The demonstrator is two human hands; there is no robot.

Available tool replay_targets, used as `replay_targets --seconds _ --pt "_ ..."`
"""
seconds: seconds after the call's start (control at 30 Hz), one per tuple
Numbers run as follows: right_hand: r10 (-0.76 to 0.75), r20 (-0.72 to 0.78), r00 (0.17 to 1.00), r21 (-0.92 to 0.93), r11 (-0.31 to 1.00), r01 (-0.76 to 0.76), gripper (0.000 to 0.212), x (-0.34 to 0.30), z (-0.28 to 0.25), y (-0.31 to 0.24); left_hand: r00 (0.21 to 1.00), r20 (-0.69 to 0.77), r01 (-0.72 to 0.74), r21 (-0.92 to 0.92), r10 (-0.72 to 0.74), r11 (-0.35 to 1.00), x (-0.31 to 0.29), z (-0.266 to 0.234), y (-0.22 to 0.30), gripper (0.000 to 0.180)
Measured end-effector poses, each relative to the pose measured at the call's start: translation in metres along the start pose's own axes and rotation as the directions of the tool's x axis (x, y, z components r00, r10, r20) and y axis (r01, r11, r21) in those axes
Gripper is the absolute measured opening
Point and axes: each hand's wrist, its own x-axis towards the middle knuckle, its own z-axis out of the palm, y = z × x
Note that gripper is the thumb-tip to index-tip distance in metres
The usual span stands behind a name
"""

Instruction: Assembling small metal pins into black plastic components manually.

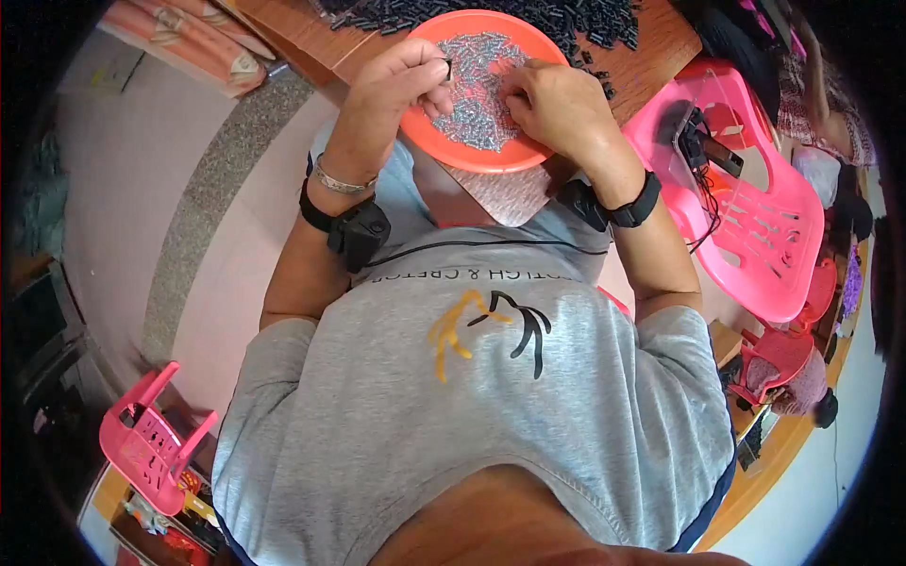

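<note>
An orange-red round basin [444, 141] sits at the table's near edge, holding many small silvery metal pieces [477, 127] that look like pins or springs. Over the basin's left side is my left hand [408, 80], its thumb and forefinger pinched on a small black piece [448, 69]. My right hand [563, 106] reaches over the right rim, fingers bent down and drawn together at the metal pieces. Whatever its fingertips hold is too small to make out. Behind the basin lies a heap of small black cylindrical parts [595, 21], like the piece in my left hand.
The brown wooden table [661, 52] carries the basin and heap. A pink plastic chair [755, 208] stands close on the right, with a black device and cables [703, 146] on it. A smaller pink chair [151, 443] is at lower left. Orange patterned packages [203, 47] lie at upper left.
</note>
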Motion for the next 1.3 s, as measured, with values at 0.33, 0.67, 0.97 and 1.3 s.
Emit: replay_targets --seconds 0.33,0.67,0.97,1.3 --pt "-0.078 0.094 0.993 -0.152 0.984 0.092 0.016 0.008 -0.003 -0.009 0.999 0.037 0.033 0.052 -0.035 0.998 0.000 0.003 -0.007 0.020" --pt "0.123 -0.152 0.981 0.685 0.729 0.015 0.019 -0.010 -0.006 0.004 0.997 0.066 -0.043 0.267 0.026 0.963 0.003 0.014 -0.015 0.015" --pt "0.159 -0.276 0.948 0.801 0.584 0.135 0.005 -0.028 -0.016 -0.027 0.993 0.097 0.070 -0.011 -0.068 0.997 -0.004 0.037 -0.012 0.019" --pt "0.151 -0.318 0.936 0.698 0.705 0.123 0.008 -0.037 -0.026 -0.018 0.991 0.120 0.025 0.239 -0.055 0.971 0.005 0.049 -0.006 0.015"
